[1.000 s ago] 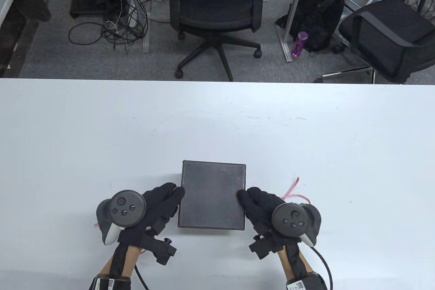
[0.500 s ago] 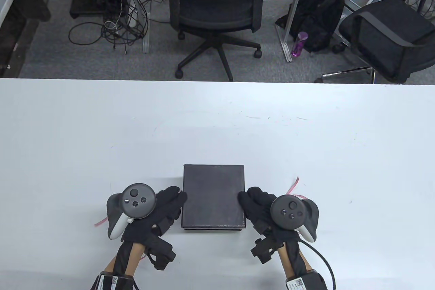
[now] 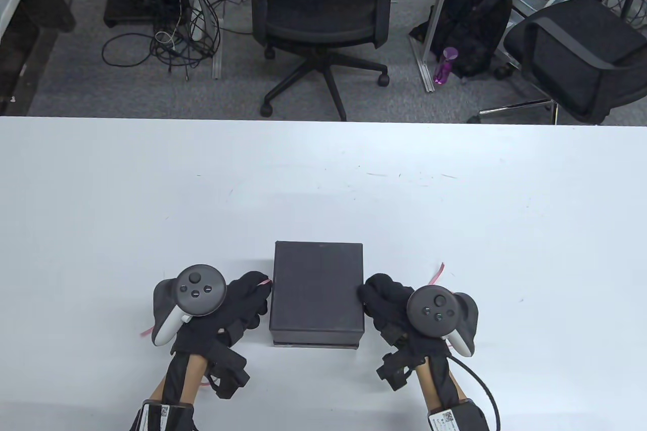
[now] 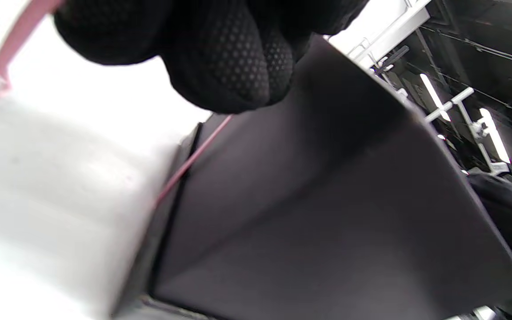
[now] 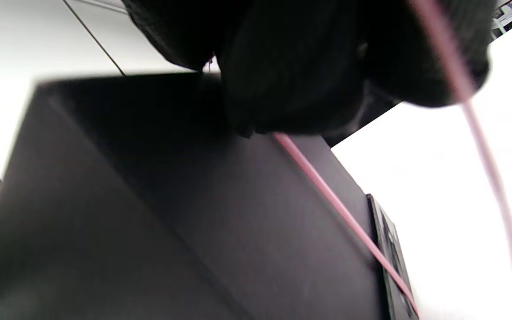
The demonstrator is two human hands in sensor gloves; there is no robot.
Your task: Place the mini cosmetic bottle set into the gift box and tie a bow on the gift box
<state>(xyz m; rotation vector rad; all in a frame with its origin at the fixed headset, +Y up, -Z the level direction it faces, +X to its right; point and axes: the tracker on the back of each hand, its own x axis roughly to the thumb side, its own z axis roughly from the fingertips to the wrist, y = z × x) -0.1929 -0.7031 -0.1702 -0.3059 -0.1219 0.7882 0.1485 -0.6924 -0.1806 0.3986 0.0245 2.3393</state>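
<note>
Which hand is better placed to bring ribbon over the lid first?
Roughly even, slight edge right. Both the left hand and right hand pinch the pink ribbon against the box; the right's strand looks taut.

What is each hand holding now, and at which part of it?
Each hand pinches the pink ribbon where it climbs the black gift box: the left hand at the box's left side, the right hand at its right side.

gift box (image 3: 317,294) flanked by both hands, open table (image 3: 323,183) beyond it
</note>
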